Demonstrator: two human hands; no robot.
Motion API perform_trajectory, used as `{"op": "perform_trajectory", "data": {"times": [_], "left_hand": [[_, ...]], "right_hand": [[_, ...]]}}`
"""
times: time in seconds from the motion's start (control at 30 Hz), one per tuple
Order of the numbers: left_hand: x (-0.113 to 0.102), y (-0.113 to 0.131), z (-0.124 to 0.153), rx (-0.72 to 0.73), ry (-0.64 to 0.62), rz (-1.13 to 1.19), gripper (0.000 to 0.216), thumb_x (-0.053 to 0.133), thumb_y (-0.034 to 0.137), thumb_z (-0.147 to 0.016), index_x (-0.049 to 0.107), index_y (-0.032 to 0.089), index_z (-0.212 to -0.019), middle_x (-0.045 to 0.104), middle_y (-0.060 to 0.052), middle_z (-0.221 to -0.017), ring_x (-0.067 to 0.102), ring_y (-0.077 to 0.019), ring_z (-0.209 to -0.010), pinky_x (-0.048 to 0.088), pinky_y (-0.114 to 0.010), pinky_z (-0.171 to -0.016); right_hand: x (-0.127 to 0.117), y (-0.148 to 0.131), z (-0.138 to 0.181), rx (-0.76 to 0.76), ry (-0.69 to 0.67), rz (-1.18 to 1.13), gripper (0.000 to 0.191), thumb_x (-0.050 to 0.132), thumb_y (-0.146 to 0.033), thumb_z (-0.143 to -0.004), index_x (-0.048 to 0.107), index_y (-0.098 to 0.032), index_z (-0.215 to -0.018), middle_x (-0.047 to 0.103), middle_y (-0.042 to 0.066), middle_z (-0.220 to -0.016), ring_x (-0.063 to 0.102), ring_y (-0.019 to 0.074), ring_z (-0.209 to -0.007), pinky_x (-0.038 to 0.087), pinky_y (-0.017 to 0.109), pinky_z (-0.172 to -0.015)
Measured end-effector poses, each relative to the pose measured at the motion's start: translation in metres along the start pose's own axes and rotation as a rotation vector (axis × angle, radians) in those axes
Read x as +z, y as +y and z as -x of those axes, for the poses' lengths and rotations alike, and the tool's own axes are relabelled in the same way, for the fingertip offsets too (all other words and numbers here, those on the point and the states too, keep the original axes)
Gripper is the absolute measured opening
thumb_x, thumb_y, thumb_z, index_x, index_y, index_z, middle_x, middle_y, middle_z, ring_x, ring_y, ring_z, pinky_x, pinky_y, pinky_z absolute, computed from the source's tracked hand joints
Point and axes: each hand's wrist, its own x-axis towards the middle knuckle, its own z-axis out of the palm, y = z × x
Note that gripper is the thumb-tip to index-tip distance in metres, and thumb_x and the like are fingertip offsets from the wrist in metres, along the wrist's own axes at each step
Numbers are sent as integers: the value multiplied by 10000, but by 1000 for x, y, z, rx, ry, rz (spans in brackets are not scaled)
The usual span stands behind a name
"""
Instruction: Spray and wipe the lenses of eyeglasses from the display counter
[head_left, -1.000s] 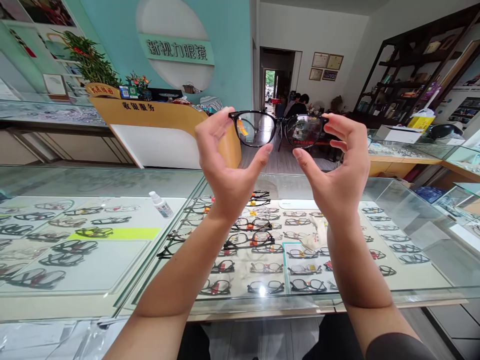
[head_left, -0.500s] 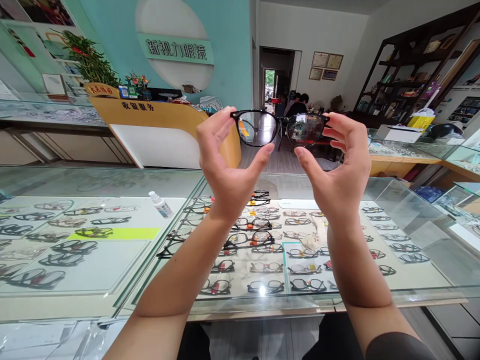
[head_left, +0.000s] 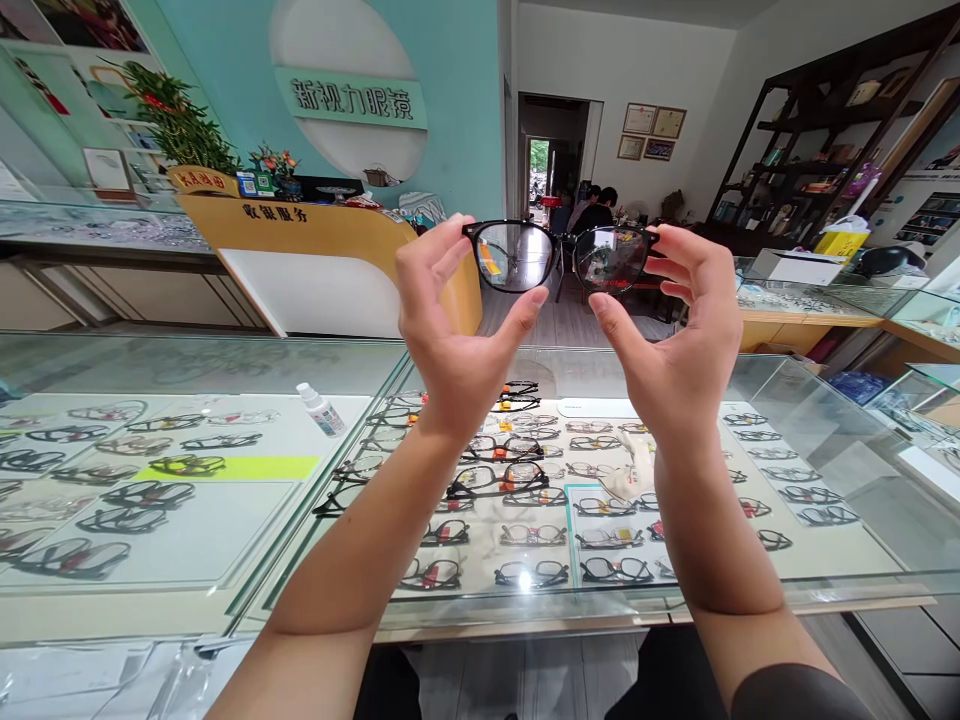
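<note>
A pair of black-rimmed eyeglasses (head_left: pixel 564 240) is held up in front of me, above the glass counter, with the lenses side by side. My left hand (head_left: pixel 457 310) grips the frame's left end, its thumb beneath the left lens. At the other end my right hand (head_left: pixel 679 320) holds the frame the same way, thumb below the right lens. Small red marking shows in the right lens. Below my arms, another black pair of eyeglasses (head_left: pixel 499 482) rests over rows of spectacles in the display case (head_left: pixel 825 580).
A white spray bottle (head_left: pixel 320 410) stands on the counter to the left. A crumpled whitish cloth (head_left: pixel 637 470) lies on the glass near my right forearm. Beyond are a yellow-and-white cash desk (head_left: pixel 315 280) and people (head_left: pixel 598 208) seated at the back.
</note>
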Motion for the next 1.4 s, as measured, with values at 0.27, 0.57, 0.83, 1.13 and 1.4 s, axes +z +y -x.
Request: {"op": "perform_trajectory", "data": {"times": [0.27, 0.57, 0.83, 1.13, 1.4], "left_hand": [[-7, 5, 0, -79, -59, 11, 843, 710, 902, -940, 519, 401, -1590, 600, -58, -1704, 422, -440, -1741, 564, -759, -1248], [-9, -9, 6, 96, -50, 85, 931, 826, 816, -909, 481, 374, -1652, 584, -105, -1729, 411, -430, -1736, 538, -695, -1290], [7, -47, -3, 165, -68, 138, 973, 768, 867, -923, 374, 442, -1705, 657, -108, -1612, 659, -380, -1536, 645, -604, -1124], [16, -60, -2, 95, -109, 246, 1035, 827, 921, -810, 422, 457, -1642, 659, -125, -1571, 707, -397, -1461, 638, -591, -1124], [12, -47, -1, 140, -17, 147, 984, 833, 855, -875, 408, 443, -1660, 632, -120, -1632, 651, -394, -1542, 612, -637, -1176]], "right_hand": [[1, 2, -1, -8, 20, -7, 561, 799, -438, -1003, 624, -332, -1525, 704, 124, -1512, 745, 338, -1290, 650, 607, -1077], [7, 24, 1, 59, -140, -79, 646, 746, -616, -1051, 590, -352, -1619, 671, 125, -1612, 705, 370, -1417, 633, 625, -1157], [10, 18, 0, 44, -59, -108, 673, 779, -562, -1041, 526, -378, -1637, 593, 141, -1612, 573, 429, -1563, 563, 724, -1221], [8, 1, -1, -22, 26, -78, 574, 795, -465, -1045, 571, -400, -1570, 618, 147, -1513, 606, 417, -1486, 601, 727, -1173], [14, 3, 2, 42, -7, -181, 590, 801, -467, -1038, 553, -379, -1566, 582, 155, -1570, 519, 444, -1584, 547, 765, -1231]]}}
